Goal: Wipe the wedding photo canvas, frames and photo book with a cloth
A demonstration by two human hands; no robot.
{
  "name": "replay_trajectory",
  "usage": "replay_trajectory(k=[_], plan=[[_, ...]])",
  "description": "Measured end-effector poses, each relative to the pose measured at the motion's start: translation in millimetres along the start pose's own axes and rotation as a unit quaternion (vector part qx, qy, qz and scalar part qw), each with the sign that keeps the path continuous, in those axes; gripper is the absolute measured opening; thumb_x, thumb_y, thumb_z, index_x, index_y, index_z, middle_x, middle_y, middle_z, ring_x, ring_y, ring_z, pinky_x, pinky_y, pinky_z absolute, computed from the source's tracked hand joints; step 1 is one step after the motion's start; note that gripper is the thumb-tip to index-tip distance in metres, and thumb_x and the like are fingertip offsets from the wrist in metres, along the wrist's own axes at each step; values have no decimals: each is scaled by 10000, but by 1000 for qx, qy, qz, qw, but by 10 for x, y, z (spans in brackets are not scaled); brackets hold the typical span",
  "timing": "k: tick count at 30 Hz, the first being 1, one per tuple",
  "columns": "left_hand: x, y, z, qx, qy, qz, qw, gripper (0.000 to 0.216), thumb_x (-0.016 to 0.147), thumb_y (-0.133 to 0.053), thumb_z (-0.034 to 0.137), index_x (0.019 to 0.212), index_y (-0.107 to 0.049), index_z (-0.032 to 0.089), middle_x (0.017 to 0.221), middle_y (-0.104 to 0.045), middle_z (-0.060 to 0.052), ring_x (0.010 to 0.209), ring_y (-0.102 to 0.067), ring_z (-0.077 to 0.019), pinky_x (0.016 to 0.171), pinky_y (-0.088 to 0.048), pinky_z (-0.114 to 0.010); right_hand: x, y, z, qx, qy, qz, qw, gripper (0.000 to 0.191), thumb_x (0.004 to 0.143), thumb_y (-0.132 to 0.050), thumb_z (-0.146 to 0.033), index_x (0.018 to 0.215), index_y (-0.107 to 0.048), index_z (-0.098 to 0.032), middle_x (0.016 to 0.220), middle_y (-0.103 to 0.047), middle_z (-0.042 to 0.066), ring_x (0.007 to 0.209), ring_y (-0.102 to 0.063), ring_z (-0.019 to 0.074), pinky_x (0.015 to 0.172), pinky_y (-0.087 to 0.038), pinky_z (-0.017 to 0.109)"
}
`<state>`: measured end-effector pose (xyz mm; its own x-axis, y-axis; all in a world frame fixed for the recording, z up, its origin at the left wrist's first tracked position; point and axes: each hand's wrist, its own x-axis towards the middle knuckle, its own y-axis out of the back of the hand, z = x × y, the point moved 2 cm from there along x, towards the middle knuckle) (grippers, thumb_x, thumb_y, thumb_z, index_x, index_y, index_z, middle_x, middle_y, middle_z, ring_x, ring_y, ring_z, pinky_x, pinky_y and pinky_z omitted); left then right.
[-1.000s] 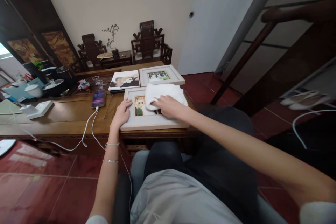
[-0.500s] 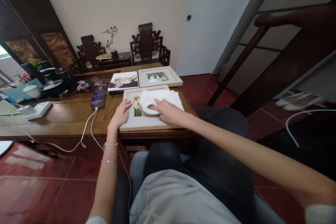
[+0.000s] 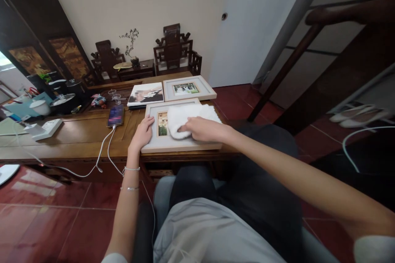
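Observation:
A pale picture frame (image 3: 154,144) lies flat at the near edge of the wooden table, a small photo (image 3: 162,123) set in its middle. My left hand (image 3: 143,132) grips the frame's left side, fingers over the border. Bunched in my right hand (image 3: 203,129) is a fluffy white cloth (image 3: 182,114), pressed on the frame's right half. The cloth covers that part of the frame and some of the photo. My right fingers are curled and partly sunk in the cloth.
Behind lie a second picture frame (image 3: 203,86) and a white-edged photo panel (image 3: 145,93). To the left are a phone (image 3: 115,116) with a white cable (image 3: 101,148), a power strip (image 3: 49,128), a lidded pot (image 3: 64,102) and a small clear cup (image 3: 116,99).
My right hand has slid the cloth a little to the right across the frame, showing more of the photo. My left hand keeps its hold on the left side.

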<state>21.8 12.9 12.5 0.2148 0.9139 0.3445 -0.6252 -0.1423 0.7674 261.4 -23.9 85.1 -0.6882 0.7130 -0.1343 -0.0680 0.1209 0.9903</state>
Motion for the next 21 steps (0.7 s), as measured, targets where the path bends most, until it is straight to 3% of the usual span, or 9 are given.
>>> replay_trajectory(k=[4,6,10,14,18,21], plan=[[-5,6,20,16,-11,-9,1000,455,919,-434,215,1327,-609,118,1466,-539,-129,1454,-380,-255,1229,-274,-448,-410,82,-289,33,49,-37,998,596,771,-433,7,1253,-688,-234,1056,-729,148,989,-682,277,802,-461,317],[-6,13,31,21,-14,-16,1000,462,924,-434,225,1344,-593,115,1478,-525,-134,1463,-364,-259,1230,-265,-449,-429,9,-348,37,52,-14,998,653,749,-416,24,1302,-653,-231,1128,-716,149,1108,-647,298,875,-463,357],[-12,34,57,31,-10,-40,999,479,942,-421,253,1369,-565,89,1508,-483,-155,1480,-328,-263,1239,-234,-444,-113,-238,-169,31,26,70,997,743,740,-385,40,1427,-536,-198,1404,-580,146,1421,-364,347,1100,-308,553],[-24,56,81,36,-6,-62,997,489,955,-411,282,1390,-544,102,1539,-442,-148,1497,-291,-263,1242,-217,-459,436,-300,258,14,-22,137,990,736,763,-362,30,1449,-504,-196,1556,-418,114,1451,-276,378,1112,-213,678],[-23,58,78,39,-7,-66,997,491,958,-408,287,1389,-545,96,1542,-439,-145,1498,-288,-261,1243,-220,-449,831,-235,484,2,-56,126,990,763,748,-383,32,1463,-485,-217,1628,-287,67,1475,-168,433,1072,-173,772],[-10,45,58,39,-6,-55,998,482,957,-408,277,1379,-557,98,1527,-459,-146,1489,-310,-259,1242,-230,-449,807,-237,384,1,-60,94,994,772,735,-384,40,1445,-514,-233,1627,-289,54,1466,-174,453,1049,-214,782]])
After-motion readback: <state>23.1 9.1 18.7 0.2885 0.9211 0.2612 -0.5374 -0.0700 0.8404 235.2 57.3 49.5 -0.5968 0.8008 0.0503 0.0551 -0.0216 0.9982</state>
